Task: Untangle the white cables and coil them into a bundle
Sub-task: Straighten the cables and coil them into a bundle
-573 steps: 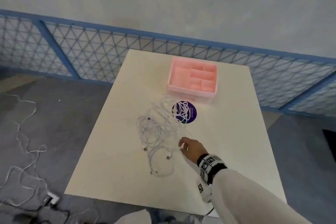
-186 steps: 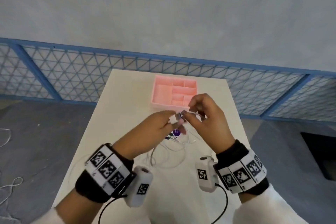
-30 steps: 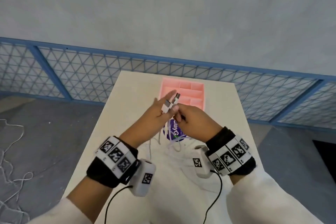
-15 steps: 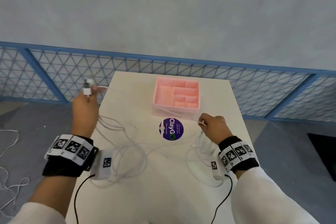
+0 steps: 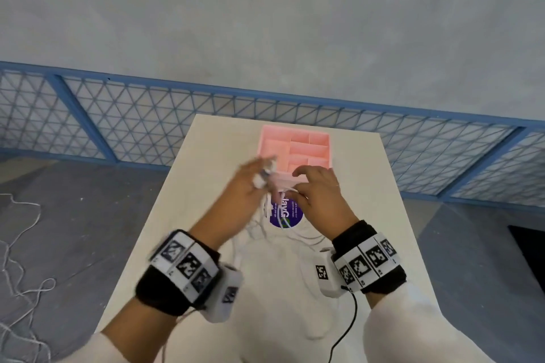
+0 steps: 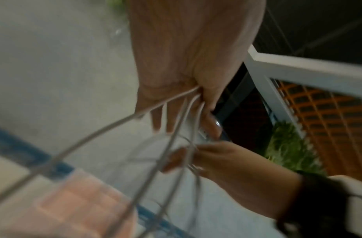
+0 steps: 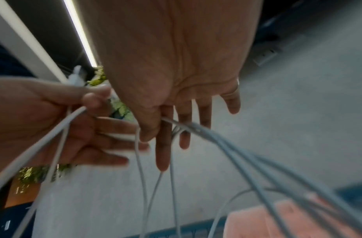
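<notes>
The white cables [image 5: 267,228] hang in loose loops from both hands down to the table [image 5: 182,244]. My left hand [image 5: 262,177] is blurred and holds the white plug ends [image 5: 265,172] and several strands in its fingers. The left wrist view shows those cables [image 6: 107,128] leaving the left hand [image 6: 194,103] by the thumb. My right hand [image 5: 296,190] is close beside it. In the right wrist view the right hand [image 7: 153,132] pinches the cables [image 7: 227,145] between thumb and forefinger, the other fingers straight. There the left hand [image 7: 74,122] shows a plug [image 7: 76,77] sticking up.
A pink compartment organizer [image 5: 309,141] stands at the table's far end, just beyond the hands. A round purple sticker [image 5: 290,215] lies on the table under them. A blue mesh fence [image 5: 132,127] runs behind the table. More white cord [image 5: 17,259] lies on the floor at left.
Half a second ago the hands were spread wide, pulling the cable taut. Now the left hand has swung back right and both hands meet in front of the pink organizer.
</notes>
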Demonstrator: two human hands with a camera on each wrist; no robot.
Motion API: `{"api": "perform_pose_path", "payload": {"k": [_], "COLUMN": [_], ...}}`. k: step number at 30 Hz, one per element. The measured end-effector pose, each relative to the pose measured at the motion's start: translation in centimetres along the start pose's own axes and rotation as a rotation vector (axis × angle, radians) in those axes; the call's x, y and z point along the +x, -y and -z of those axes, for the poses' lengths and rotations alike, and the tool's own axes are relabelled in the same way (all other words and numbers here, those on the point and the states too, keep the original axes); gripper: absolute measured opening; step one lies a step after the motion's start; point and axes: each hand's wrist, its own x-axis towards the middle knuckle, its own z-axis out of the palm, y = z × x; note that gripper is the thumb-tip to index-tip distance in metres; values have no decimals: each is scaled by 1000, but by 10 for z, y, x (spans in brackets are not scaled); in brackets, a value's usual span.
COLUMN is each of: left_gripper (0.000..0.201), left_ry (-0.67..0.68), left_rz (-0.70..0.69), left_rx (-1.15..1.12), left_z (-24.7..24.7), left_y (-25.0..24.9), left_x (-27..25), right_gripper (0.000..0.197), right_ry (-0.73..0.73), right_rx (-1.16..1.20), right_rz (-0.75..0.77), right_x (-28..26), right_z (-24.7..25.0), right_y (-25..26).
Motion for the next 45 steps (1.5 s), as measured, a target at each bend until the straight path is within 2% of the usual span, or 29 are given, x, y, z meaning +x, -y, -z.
{"api": "perform_pose_path", "payload": {"k": [2,4,6,8,10,13,15,17,18,19,21,22,24,26,28,30,32,34,35,36,37,38,39,41,42,43,45], "left_gripper": [19,25,25,35,34,30,33,30,28,28,31,33,33,31,33,32,30,30,30,29,28,28,29,32,34,36,34], "left_ry": [148,139,26,-171,-372,-613,-672,-769,-857,-950,-1053,-1036,-873,-608,-321,-110,7,14,-16,-69,-150,-254,-375,-574,-618,-631,-603], "left_rz": [80,94,97,83,25,8,-6,-36,-46,-59,-61,-36,38,72,56,27,-39,-160,-231,-299,-355,-384,-381,-276,-183,-77,106], "left_rx": [179,396,411,218,3,-105,-38,-3,-34,-85,-144,-138,-81,-11,44,62,75,64,39,11,-15,-37,-50,-25,26,117,367], "left_z": [-19,-18,-1,24,51,75,80,87,96,108,139,150,153,133,109,92,83,81,83,88,97,107,119,146,156,164,169], "left_y": [0,7,14,17,15,6,10,19,20,20,15,13,12,11,6,-8,-31,-55,-66,-74,-76,-75,-70,-44,-27,-10,27], "left_x": [0,1,5,10,16,18,17,16,17,17,16,15,17,18,15,9,2,-3,-6,-8,-9,-9,-7,-3,-3,-4,-6], "right_gripper": [63,57,40,26,15,46,79,107,110,103,78,70,64,71,82,92,97,89,75,52,27,10,11,20,22,24,27], "right_ry": [1,44,90,113,156,344,451,570,617,642,613,575,439,215,12,-83,-132,-143,-125,-76,2,100,189,322,333,310,165], "right_rx": [-122,-77,78,157,149,106,155,82,-1,-73,-113,-106,-74,18,213,406,562,652,705,762,804,799,723,505,453,450,479], "right_rz": [-2,-51,-139,-231,-359,-601,-737,-795,-817,-847,-893,-911,-861,-661,-373,-142,-4,79,99,108,96,65,17,-97,-191,-284,-374], "right_x": [2,0,-6,-17,-29,-45,-54,-62,-67,-74,-90,-97,-100,-83,-51,-15,16,38,44,48,49,47,43,28,20,15,8], "right_z": [8,12,9,0,-17,-53,-69,-78,-80,-84,-91,-94,-96,-94,-86,-71,-53,-41,-40,-42,-49,-60,-73,-97,-103,-103,-91], "right_y": [9,8,-6,-25,-50,-88,-100,-109,-114,-125,-146,-154,-153,-128,-82,-32,15,50,60,66,67,60,46,5,-17,-34,-53]}}
